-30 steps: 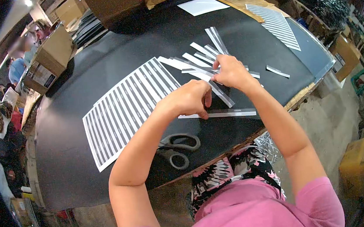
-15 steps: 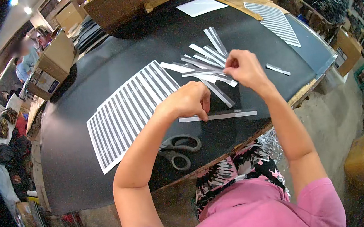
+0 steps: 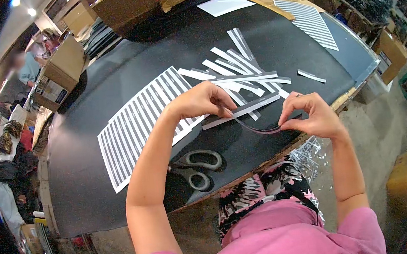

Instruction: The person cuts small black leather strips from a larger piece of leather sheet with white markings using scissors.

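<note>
A thin dark strip (image 3: 258,130) bows down between my two hands above the black table (image 3: 123,56). My left hand (image 3: 207,100) pinches its left end, and my right hand (image 3: 310,115) pinches the right end. Just beyond my left hand, a grey and white strip (image 3: 265,102) lies slanted on the table. Farther back is a loose fan of several black and white strips (image 3: 236,65). To the left lies a large striped sheet (image 3: 132,121), partly covered by my left forearm. Grey-handled scissors (image 3: 197,169) rest near the front edge, their blades hidden by my left forearm.
One short strip (image 3: 312,76) lies at the right. Toward the back are a white sheet (image 3: 226,5), another striped sheet (image 3: 308,21) and a cardboard box (image 3: 153,7). Paper scraps (image 3: 307,158) lie below the front edge. A person (image 3: 29,70) is at the far left.
My right hand has moved from the fan toward the front right. The strip by my left hand has been lifted and bent between both hands. Strips in the fan have shifted.
</note>
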A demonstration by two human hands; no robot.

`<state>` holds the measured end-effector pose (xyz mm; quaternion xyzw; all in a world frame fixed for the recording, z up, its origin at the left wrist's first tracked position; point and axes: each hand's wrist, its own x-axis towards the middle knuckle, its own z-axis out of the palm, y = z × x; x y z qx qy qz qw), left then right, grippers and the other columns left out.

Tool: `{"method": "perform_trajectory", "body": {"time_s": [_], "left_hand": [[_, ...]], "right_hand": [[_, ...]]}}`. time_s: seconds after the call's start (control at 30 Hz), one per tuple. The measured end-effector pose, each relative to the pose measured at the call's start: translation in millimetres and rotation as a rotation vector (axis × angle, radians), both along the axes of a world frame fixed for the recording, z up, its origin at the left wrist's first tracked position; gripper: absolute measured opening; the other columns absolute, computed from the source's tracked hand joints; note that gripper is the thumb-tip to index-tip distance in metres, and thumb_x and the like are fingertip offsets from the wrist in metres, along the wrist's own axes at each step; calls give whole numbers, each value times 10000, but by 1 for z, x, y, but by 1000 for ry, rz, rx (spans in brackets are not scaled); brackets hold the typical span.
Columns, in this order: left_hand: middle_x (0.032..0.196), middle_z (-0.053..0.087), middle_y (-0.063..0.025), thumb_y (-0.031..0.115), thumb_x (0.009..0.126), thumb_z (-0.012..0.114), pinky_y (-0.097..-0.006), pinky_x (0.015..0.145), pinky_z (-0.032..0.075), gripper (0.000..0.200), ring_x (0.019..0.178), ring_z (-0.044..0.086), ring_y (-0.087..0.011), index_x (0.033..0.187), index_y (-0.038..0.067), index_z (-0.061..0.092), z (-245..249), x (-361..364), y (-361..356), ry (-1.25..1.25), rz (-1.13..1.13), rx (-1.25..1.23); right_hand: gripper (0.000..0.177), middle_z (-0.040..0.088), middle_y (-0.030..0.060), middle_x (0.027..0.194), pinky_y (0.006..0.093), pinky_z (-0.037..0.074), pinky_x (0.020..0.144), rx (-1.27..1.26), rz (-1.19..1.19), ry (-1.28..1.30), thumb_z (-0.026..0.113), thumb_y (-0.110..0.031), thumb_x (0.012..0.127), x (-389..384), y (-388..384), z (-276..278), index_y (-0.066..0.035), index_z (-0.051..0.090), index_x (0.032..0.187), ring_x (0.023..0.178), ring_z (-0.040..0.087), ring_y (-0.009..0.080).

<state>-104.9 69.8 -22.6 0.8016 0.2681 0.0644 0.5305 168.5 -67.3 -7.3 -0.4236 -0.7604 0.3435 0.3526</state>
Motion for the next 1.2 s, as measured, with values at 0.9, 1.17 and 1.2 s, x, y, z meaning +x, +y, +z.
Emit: {"method": "perform_trajectory", "body": {"time_s": [0.9,1.17,1.2], "left_hand": [[771,631,-137,78,738,681,-361,684,506,183,744,631,-287,910,14,685,-10,17,-45,38,72,681],[845,561,-108,-28,809,592,-385,748,463,239,855,572,-292,1037,8,654,-17,3,-95,-119,262,835],[845,561,-108,-28,809,592,-385,748,463,239,855,572,-292,1037,8,654,-18,2,-96,-121,265,829]], "right_hand": [[120,619,134,817,389,441,786,453,-400,-149,731,-72,713,-24,44,-28,-29,658,799,889,558,316],[179,654,184,821,431,475,763,351,-387,-483,764,-139,666,0,112,-30,-19,694,777,854,613,349],[180,665,191,808,430,487,743,248,-384,-496,770,-143,656,-1,110,-27,-11,705,760,831,634,349]]}}
